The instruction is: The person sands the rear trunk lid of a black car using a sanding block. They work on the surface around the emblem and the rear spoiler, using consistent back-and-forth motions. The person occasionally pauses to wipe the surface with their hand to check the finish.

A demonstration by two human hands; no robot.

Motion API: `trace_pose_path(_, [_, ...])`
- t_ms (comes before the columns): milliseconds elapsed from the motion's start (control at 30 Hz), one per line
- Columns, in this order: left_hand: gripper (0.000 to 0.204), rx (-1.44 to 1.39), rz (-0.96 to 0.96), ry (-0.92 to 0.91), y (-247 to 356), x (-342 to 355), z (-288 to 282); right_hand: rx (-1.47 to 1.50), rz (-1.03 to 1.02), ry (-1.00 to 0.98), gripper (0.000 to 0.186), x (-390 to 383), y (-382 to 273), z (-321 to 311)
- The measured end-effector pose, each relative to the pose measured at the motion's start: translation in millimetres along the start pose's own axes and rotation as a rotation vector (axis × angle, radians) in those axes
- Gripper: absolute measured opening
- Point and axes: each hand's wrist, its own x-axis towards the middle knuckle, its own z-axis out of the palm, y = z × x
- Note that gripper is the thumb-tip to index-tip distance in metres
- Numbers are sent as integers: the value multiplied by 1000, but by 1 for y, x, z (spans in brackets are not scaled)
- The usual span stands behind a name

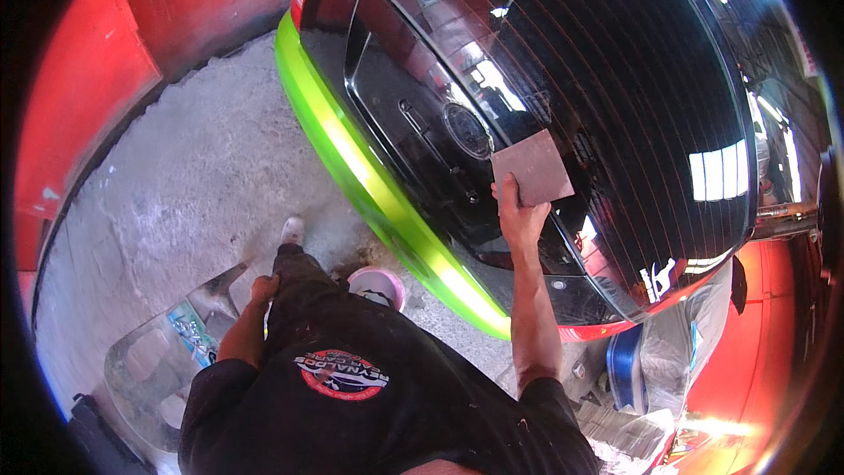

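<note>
My right hand is closed on the lower edge of a square, brownish-pink sheet that looks like sandpaper, thumb lying over its face. It is held up over the back of a black car, between the round emblem and the dark rear window; whether it touches the car I cannot tell. Low at my side, my left hand is by my dark trouser leg with its fingers curled. What they hold, if anything, is hidden.
A bright green bumper runs along the car's lower rear. By my feet stands a pinkish bucket. A clear curved panel lies on the grey concrete floor. Red panels border the left; a blue-and-grey covered object is at lower right.
</note>
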Motion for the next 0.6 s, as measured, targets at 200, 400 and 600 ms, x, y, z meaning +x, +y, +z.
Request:
trace_pose_path(200, [58, -36, 4, 4, 5, -10, -5, -58, 57, -50, 25, 3, -9, -4])
trace_pose_path(400, [55, -37, 18, 49, 0, 5, -1, -66, -32, -36, 26, 2, 5, -11])
trace_pose_path(600, [55, -111, -8, 35, 10, -2, -7, -35, -71, -56, 25, 11, 2, 16])
